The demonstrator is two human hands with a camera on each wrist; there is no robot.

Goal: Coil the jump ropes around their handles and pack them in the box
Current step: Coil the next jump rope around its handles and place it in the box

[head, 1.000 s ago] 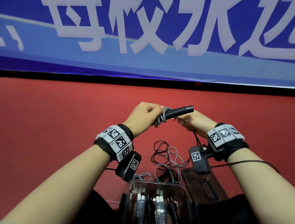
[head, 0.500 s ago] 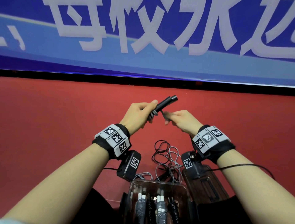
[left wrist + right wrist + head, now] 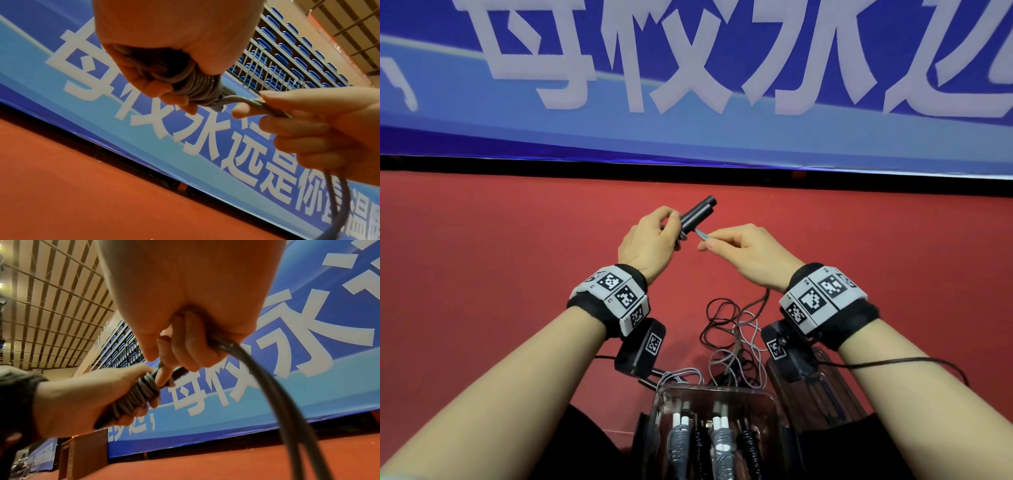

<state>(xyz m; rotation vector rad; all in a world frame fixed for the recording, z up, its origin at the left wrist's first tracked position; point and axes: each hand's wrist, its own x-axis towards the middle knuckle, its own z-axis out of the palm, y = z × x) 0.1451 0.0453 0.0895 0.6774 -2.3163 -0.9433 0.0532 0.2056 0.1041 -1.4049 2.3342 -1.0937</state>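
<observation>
Two black handles (image 3: 697,216) sit side by side in the left hand (image 3: 650,245), fingers curled round them and the grey turns already wound on. Right hand (image 3: 748,253) pinches the free rope (image 3: 273,106) just beside the coil (image 3: 202,88), feeding it in. Plenty of slack still loose on the red floor (image 3: 482,274). Clear box (image 3: 770,404) below holds several coiled ropes already. I'd say approx. mid-wrap on this one; packing it comes after.

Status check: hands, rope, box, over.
Left hand grips black handles, coils under fingers. Right hand pinches grey rope, feeding. Loose rope on floor before box. Nothing in the way.
</observation>
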